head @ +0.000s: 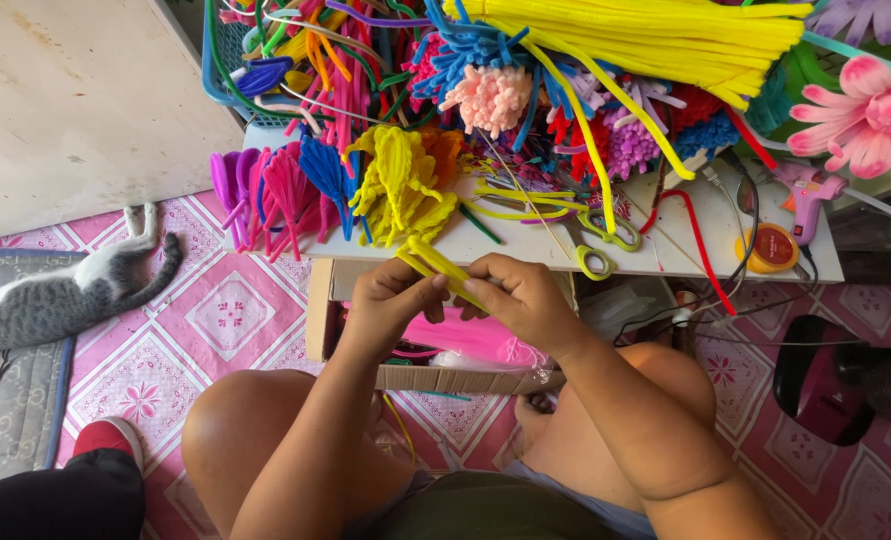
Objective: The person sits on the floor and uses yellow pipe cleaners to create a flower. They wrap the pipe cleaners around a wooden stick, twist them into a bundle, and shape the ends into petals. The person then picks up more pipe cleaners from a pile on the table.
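Note:
My left hand [388,300] and my right hand [519,297] meet in front of me, both pinching a yellow pipe cleaner [436,262] that is folded into a narrow strip. The strip slants up to the left toward the edge of the low white table [526,245]. On that table lie folded petal shapes in purple, pink, blue and yellow [396,185], and a thick bundle of straight yellow pipe cleaners [656,40] lies at the far side. Below my hands stands an open cardboard box [466,378] with pink material inside.
Yellow-handled scissors [598,240], a roll of tape [772,248] and a pink glue gun [808,200] lie on the table's right part. A blue basket [228,60] holds mixed pipe cleaners. A grey and white cat [61,295] lies on the floor at left. Another person's red shoe [106,438] is lower left.

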